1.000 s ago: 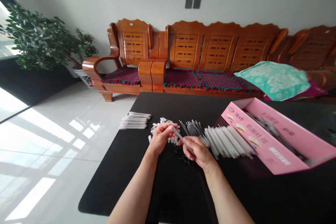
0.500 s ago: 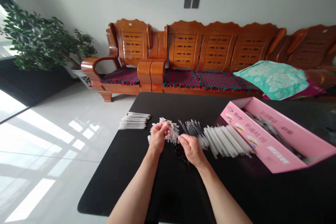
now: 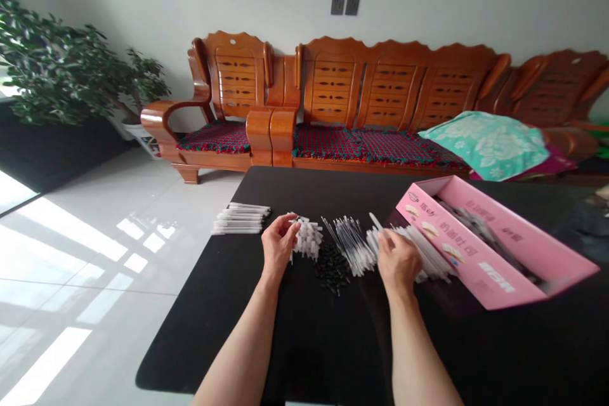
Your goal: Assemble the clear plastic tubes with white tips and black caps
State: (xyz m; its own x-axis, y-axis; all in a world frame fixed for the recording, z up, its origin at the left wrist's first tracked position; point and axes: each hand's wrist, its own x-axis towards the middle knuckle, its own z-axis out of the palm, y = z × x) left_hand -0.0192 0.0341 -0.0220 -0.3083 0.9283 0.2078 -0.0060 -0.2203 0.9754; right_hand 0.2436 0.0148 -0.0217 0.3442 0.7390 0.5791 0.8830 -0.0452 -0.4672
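Observation:
My left hand (image 3: pixel 279 242) rests at the left side of a heap of short white plastic tubes (image 3: pixel 308 239), its fingers against the heap. Whether it pinches a piece is hard to tell. My right hand (image 3: pixel 398 261) is down among long white plastic tubes (image 3: pixel 425 252), with one long tube (image 3: pixel 375 222) rising from its fingers. Between the hands lie thin pen refills (image 3: pixel 351 244) and, nearer me, a heap of small black parts (image 3: pixel 332 268). A tidy bundle of white tubes (image 3: pixel 241 219) sits left of my left hand.
Everything lies on a black table (image 3: pixel 304 342) whose left edge borders a tiled floor. An open pink cardboard box (image 3: pixel 476 247) holding thin items stands at the right. Behind the table are a wooden sofa (image 3: pixel 361 89) with a teal cloth (image 3: pixel 485 143) and a potted plant (image 3: pixel 61 73).
My hands have moved apart. The left has shifted left of the short tubes, and the right has gone rightward from them onto the long tubes. The view has shifted slightly.

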